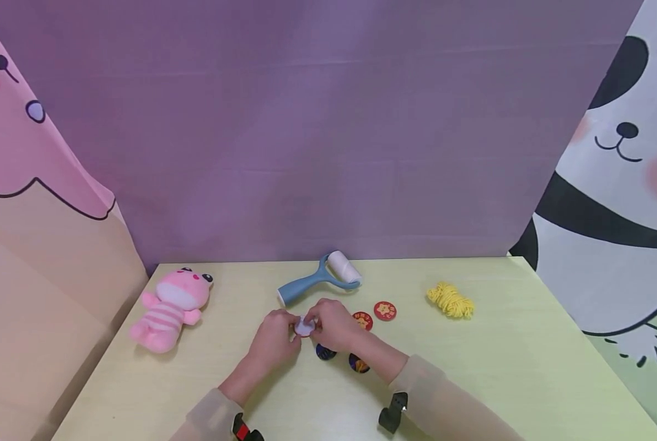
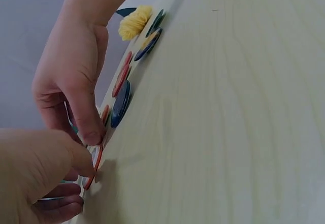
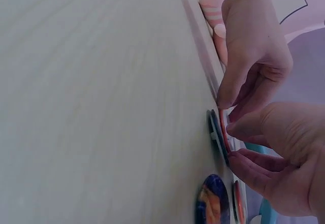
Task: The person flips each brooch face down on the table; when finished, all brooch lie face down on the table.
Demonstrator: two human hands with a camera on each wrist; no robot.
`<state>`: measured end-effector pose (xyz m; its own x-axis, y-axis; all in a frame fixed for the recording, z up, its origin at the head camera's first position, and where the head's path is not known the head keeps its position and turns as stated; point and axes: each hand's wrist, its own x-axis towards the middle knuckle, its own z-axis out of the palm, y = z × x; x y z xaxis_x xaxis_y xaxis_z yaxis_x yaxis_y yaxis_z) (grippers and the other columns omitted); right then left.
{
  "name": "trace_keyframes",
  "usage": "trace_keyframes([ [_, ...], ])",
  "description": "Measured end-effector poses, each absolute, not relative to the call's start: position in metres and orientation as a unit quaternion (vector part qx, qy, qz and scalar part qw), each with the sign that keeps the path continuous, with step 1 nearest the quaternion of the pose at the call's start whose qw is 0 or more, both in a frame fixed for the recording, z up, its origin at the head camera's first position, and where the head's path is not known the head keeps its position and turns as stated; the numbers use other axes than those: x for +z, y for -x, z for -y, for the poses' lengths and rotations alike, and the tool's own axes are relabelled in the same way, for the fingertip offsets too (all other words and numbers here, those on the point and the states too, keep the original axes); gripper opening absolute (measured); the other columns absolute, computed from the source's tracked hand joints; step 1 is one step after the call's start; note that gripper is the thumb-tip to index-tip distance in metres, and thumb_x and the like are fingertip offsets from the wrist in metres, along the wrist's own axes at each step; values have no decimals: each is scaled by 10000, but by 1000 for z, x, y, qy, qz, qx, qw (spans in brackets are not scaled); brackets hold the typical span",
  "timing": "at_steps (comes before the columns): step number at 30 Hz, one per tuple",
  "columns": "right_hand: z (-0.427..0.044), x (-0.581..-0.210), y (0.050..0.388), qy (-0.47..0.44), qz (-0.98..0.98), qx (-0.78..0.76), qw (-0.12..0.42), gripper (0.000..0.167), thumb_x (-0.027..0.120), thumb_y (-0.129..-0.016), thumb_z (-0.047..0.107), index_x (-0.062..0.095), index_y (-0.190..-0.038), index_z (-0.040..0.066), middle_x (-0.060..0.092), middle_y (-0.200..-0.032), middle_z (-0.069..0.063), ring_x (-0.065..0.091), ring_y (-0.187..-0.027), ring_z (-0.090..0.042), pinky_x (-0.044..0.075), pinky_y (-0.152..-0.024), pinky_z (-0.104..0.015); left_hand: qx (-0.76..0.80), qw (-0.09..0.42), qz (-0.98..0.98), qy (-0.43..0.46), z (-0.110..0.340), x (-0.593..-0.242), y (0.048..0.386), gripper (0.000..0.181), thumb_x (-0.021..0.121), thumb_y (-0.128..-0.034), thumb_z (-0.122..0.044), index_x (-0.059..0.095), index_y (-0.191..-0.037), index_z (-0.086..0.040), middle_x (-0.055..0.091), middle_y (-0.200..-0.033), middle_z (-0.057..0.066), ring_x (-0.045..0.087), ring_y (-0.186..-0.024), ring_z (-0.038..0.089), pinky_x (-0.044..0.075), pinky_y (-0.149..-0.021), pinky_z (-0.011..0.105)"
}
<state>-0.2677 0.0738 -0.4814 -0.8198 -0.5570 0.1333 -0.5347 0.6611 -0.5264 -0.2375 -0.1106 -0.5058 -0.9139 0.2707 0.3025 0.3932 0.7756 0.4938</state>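
Observation:
My left hand and right hand pinch opposite edges of a small round disc, its white face up and its rim red. In the left wrist view, this red-edged disc is tilted between thumbs and fingertips, just above the table. Two red discs with yellow stars, one in full view and another partly covered, lie beyond my right hand. Under my right wrist are two dark patterned discs, one blue-black and one with orange, both partly hidden.
A blue-handled lint roller lies behind my hands. The pink striped plush toy is at the table's left, and a yellow yarn bundle at the right. A purple cloth hangs along the back edge of the table.

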Motion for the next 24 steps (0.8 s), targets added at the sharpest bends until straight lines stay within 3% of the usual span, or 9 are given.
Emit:
trace_keyframes([
  [3, -77, -477, 269, 294, -908, -296, 25, 189, 796, -902, 37, 802, -1089, 12, 727, -1041, -137, 661, -794, -151, 586, -715, -266, -286, 114, 935, 175, 109, -505, 238, 292, 826, -821, -27, 793, -1099, 54, 782, -1020, 162, 677, -945, 276, 599, -841, 404],
  [7, -87, -471, 273, 275, -914, -299, 17, 197, 763, -907, 29, 798, -1100, 33, 737, -1042, -130, 688, -811, -169, 586, -711, -277, -292, 124, 933, 173, 105, -502, 241, 332, 831, -828, -67, 785, -1132, 58, 789, -1109, 194, 721, -1069, 372, 613, -940, 495],
  [15, -116, -462, 283, 250, -930, -268, -34, 192, 801, -881, 23, 794, -1073, 25, 773, -1070, -135, 735, -843, -200, 610, -731, -311, -296, 119, 927, 195, 92, -497, 253, 336, 804, -885, -126, 780, -1181, 33, 796, -1157, 179, 745, -1087, 352, 615, -952, 486],
  [20, -130, -464, 287, 234, -939, -248, -37, 183, 820, -878, 51, 802, -1059, 34, 777, -1033, -117, 692, -807, -158, 590, -710, -305, -310, 99, 923, 205, 82, -492, 258, 350, 795, -889, -117, 774, -1210, 22, 800, -1171, 160, 768, -1036, 312, 642, -890, 439],
  [22, -133, -467, 288, 234, -941, -243, -30, 181, 822, -879, 58, 802, -1057, 35, 777, -990, -106, 671, -795, -146, 582, -707, -307, -318, 92, 921, 207, 78, -491, 260, 353, 796, -891, -108, 771, -1217, 22, 800, -1167, 168, 758, -841, 238, 642, -781, 357],
  [24, -135, -470, 289, 237, -942, -237, -30, 179, 822, -872, 60, 803, -1049, 38, 784, -974, -95, 673, -800, -149, 588, -717, -321, -320, 93, 919, 211, 75, -494, 263, 356, 801, -889, -102, 768, -1221, 25, 806, -1093, 161, 661, -671, 144, 581, -658, 264],
])
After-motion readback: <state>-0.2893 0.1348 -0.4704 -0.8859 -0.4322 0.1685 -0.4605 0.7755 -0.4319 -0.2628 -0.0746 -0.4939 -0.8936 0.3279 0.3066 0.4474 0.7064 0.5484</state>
